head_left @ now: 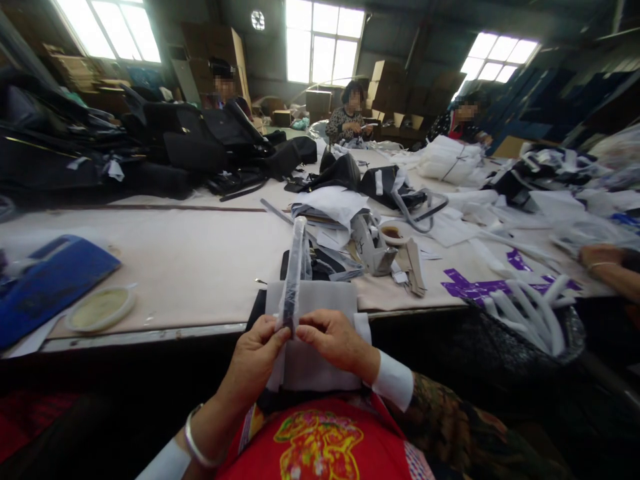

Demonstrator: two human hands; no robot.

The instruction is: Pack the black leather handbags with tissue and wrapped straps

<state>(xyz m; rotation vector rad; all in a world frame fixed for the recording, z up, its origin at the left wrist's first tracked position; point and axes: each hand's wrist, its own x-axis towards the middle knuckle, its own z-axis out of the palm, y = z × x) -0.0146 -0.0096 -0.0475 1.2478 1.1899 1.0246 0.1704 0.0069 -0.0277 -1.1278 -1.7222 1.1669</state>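
Observation:
A narrow dark strap wrapped in clear plastic film (294,277) stands up from between my hands, its far end reaching over the table. My left hand (256,353) pinches its lower end between thumb and fingers. On the other side, my right hand (343,341) has its thumb and fingertips closed on the edge of the same wrapped strap. Beneath both hands lies a light grey sheet (325,367), partly over something black at the table's edge. Just beyond it are black pieces with grey straps (323,261).
A tape dispenser (373,247) and a bowl of brown stuff (394,232) stand ahead right. A round shallow dish (100,310) and a blue item (65,280) lie left. White foam tubes (530,317) fill a black bag at right. Black bags (185,140) and several co-workers are beyond.

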